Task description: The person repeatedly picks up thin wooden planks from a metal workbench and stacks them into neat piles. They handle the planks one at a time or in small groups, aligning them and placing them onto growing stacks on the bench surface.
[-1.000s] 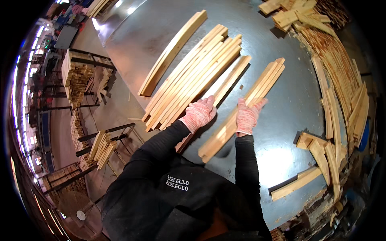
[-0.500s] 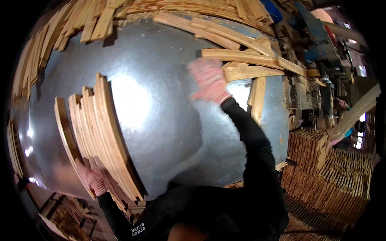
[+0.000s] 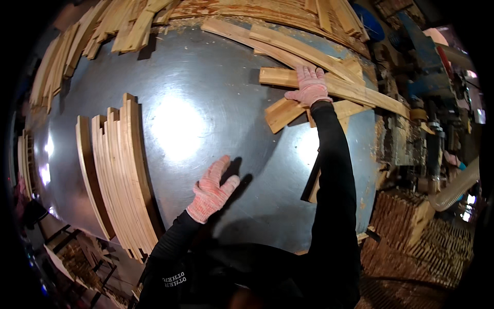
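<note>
My left hand (image 3: pixel 210 191), in a pink-and-white knit glove, hovers above the middle of the metal tabletop (image 3: pixel 221 118). Its thumb and fingers are apart and hold nothing. My right hand (image 3: pixel 310 88), gloved alike, lies across a pale wooden strip (image 3: pixel 278 77) in the loose pile at the far right. Its fingers are stretched over the strip's far edge, with the thumb out to the left. Just nearer than this hand, a shorter wooden piece (image 3: pixel 282 114) sits at an angle. On the left stands a row of several curved wooden strips (image 3: pixel 126 175) side by side, with one strip (image 3: pixel 91 175) slightly apart.
More wooden strips (image 3: pixel 136 31) lie along the far left edge. Two long strips (image 3: pixel 298 49) lie behind my right hand. Machinery (image 3: pixel 432 113) with a ribbed hose (image 3: pixel 455 188) stands on the right, near stacked wood (image 3: pixel 401 221). Another person's gloved hand (image 3: pixel 453 158) shows there.
My left hand has left the strips on the left and come over the middle of the table. My right hand has moved right onto the strip. The shorter piece nearby has turned.
</note>
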Demonstrator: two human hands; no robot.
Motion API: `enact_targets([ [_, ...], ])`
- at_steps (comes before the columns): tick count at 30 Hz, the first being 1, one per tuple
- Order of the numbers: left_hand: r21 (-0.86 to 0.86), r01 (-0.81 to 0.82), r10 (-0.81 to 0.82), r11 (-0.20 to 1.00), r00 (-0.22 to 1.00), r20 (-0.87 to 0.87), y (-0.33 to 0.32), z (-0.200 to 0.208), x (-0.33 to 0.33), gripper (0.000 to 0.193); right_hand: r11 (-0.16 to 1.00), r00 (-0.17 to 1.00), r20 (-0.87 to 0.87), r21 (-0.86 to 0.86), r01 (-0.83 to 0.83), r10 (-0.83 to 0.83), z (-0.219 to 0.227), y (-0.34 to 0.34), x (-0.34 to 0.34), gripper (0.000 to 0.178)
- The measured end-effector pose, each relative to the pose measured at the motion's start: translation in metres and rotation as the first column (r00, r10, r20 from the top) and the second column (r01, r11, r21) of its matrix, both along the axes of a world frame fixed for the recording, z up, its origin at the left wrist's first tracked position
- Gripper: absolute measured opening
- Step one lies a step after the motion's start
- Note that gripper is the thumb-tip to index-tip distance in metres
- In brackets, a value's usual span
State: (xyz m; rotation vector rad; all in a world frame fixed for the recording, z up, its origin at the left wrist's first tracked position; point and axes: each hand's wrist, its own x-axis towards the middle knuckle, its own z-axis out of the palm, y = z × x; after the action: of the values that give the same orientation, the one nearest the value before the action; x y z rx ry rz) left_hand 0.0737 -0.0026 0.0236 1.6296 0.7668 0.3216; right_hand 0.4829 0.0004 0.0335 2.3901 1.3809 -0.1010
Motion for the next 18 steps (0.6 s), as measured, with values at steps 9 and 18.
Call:
enact_targets([
  [9,0.468,0.281,-0.066,0.838,0.903,-0.424,0.092,0.089,0.017,0.076,0.645,0.658,-0.150,0.442,-0.623,0.738,-0.005,-0.012,-0.188,0.027],
  [18,-0.657,0.413,-0.583,0.630,0.811,-0.049,0.037,0.015,-0.064,0.044,0.710,0.973,-0.180,0.704,0.026,0.143,-0.005,-0.077,-0.176,0.064],
])
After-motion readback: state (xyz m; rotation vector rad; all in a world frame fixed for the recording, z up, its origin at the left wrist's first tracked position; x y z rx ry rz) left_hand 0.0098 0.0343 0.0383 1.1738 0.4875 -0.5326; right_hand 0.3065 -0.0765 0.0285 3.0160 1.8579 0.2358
